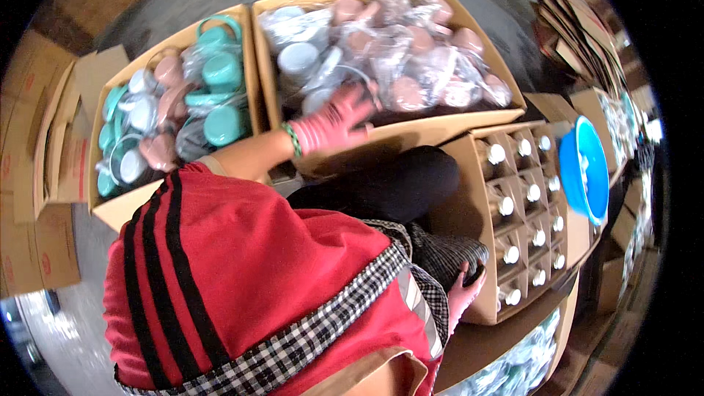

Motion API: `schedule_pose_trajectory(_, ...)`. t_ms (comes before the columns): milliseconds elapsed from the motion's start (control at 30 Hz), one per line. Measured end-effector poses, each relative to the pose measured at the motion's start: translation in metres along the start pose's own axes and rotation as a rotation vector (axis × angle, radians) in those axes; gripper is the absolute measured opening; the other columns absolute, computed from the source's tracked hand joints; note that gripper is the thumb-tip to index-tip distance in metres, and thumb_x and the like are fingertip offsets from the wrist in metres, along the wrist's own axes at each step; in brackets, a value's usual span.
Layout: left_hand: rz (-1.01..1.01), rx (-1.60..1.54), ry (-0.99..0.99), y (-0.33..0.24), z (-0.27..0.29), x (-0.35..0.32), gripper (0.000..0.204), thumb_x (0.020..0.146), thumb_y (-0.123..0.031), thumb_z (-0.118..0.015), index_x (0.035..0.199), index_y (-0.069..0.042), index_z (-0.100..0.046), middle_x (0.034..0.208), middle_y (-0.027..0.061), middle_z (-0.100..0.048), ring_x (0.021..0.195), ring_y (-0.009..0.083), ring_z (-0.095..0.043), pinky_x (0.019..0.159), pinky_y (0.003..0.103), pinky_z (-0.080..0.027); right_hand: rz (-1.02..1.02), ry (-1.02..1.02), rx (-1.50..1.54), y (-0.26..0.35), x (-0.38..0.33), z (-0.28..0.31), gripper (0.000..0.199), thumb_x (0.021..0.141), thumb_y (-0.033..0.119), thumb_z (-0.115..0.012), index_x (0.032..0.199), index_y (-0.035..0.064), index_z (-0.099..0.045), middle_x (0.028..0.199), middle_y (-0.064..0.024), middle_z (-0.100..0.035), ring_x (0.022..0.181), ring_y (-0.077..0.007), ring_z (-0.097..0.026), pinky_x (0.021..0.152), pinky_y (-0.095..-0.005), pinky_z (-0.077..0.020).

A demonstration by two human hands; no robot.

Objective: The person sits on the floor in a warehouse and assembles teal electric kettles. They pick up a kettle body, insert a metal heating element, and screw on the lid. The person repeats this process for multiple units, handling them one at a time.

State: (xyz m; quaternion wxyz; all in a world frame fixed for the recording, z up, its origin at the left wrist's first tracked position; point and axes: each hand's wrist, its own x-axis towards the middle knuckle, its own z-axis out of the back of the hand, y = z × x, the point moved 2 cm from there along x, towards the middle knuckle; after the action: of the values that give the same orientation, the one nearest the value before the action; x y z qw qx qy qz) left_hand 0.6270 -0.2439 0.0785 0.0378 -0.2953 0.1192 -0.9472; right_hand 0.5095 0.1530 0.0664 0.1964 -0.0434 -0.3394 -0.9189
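Observation:
My left hand (339,119), in a pink striped glove with dark finger coating, reaches over the near edge of a carton (411,122). Its fingers are spread, a little blurred, and nothing shows in them. Just beyond it lie pink cups (407,93) in clear plastic bags (389,59) and pale blue cups (298,59). My right hand (463,295), gloved in pink, is low beside a carton with dividers (493,312), close to dark checked cloth (447,253) over my leg. Its thumb and fingers look apart, though part of the hand is hidden.
Left of the bagged cups, another carton (121,209) holds teal (222,71), pink and pale blue cups. Bottles with whitish tops (511,254) stand in the divided carton. A blue basin (579,194) sits beyond it. Flattened cardboard (579,29) is stacked far right; closed cartons (37,249) stand left.

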Motion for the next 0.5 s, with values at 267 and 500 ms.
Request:
schedule_pose_trajectory(267,0.688,0.353,0.725,0.04,0.02,-0.079,0.06,0.076,-0.054,-0.042,0.109,-0.004,-0.049,0.12,0.0175,-0.04,0.111,0.0347,-0.035,0.089,0.054,-0.024,0.132,0.088,-0.536,-0.004,0.009,-0.05,0.049,0.073,0.032,-0.06,0.103,-0.0056,-0.05,0.108,-0.0246,-0.047,0.099,-0.0404,-0.043,0.088,-0.0449,-0.0328)
schedule_pose_trajectory(500,0.691,0.224,-0.165,0.099,0.06,-0.107,0.048,0.072,-0.036,-0.055,0.111,-0.008,-0.047,0.123,0.0206,-0.033,0.109,0.0351,-0.037,0.091,0.039,-0.033,0.143,0.022,-0.503,-0.008,-0.003,-0.033,0.043,0.073,0.026,-0.06,0.103,-0.0024,-0.05,0.104,-0.0237,-0.049,0.099,-0.0393,-0.044,0.086,-0.044,-0.0345)
